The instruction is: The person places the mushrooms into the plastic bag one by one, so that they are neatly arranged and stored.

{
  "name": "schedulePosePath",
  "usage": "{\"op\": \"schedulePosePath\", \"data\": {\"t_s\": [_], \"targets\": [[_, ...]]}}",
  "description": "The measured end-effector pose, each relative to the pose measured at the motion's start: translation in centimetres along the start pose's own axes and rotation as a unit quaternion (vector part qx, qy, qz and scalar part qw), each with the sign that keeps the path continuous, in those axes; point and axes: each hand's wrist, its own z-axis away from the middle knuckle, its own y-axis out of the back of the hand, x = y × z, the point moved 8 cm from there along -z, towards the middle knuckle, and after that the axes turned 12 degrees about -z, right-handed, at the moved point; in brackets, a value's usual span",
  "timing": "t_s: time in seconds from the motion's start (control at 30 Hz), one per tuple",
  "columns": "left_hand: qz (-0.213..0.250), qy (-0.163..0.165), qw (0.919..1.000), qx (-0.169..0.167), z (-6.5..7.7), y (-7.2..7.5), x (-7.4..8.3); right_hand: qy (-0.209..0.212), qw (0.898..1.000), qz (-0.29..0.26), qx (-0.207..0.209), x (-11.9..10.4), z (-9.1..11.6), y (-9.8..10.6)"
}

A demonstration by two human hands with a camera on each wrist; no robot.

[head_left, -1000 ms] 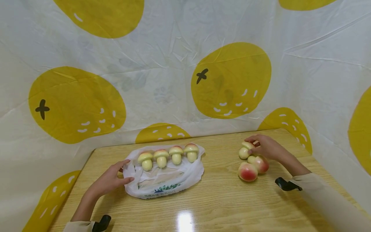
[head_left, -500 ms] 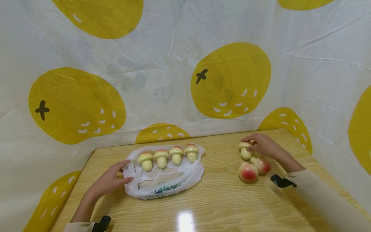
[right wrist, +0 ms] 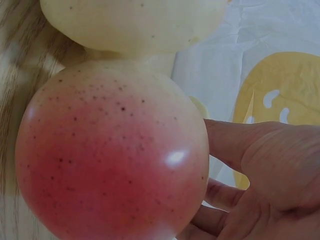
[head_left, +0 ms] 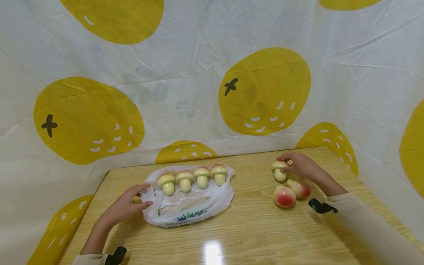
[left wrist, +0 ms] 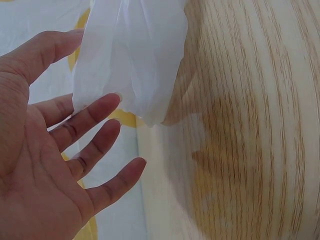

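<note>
My right hand [head_left: 303,167] pinches a toy mushroom [head_left: 279,173], pale with a reddish cap, between thumb and fingers at the table's far right. It stands cap up. Right beside it lie two more mushrooms, one with its red cap [head_left: 284,196] toward me and a second [head_left: 300,188] partly behind. In the right wrist view a large red cap [right wrist: 115,160] hides much of the fingers. My left hand [head_left: 120,206] is spread at the left edge of a white plastic bag [head_left: 216,204]. Along the bag's back lies a row of several mushrooms [head_left: 184,182], caps away from me.
The wooden table [head_left: 251,228] meets a white curtain [head_left: 185,110] with large yellow fruit prints at its back and sides. Bare wood separates the bag from the mushrooms on the right. Green print marks the bag's front.
My right hand has shifted slightly left and turned the held mushroom from tilted to upright. The two beside it have moved a little to the right. My left hand has hardly moved.
</note>
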Motion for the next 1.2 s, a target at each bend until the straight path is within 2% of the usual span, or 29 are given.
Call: {"op": "schedulePosePath", "data": {"t_s": [0.17,0.53,0.73,0.9,1.2], "targets": [[-0.007,-0.015,0.9998,0.007,0.0,0.1,0.3,-0.006,1.000,0.003,-0.006,0.0,-0.1,-0.1],[-0.017,-0.005,0.9998,0.006,-0.1,-0.1,0.1,-0.018,1.000,0.001,-0.022,0.1,-0.4,-0.4],[-0.014,-0.014,0.9998,0.005,-0.2,-0.1,0.2,-0.022,0.998,-0.048,-0.038,0.0,-0.7,-0.9],[-0.009,-0.009,0.9999,0.006,-0.1,0.0,0.1,-0.021,0.994,-0.094,-0.043,0.0,-0.9,-1.3],[0.015,-0.001,0.9999,0.000,0.0,0.0,0.0,-0.005,0.995,-0.101,-0.026,-0.8,-1.0,-0.8]]}}
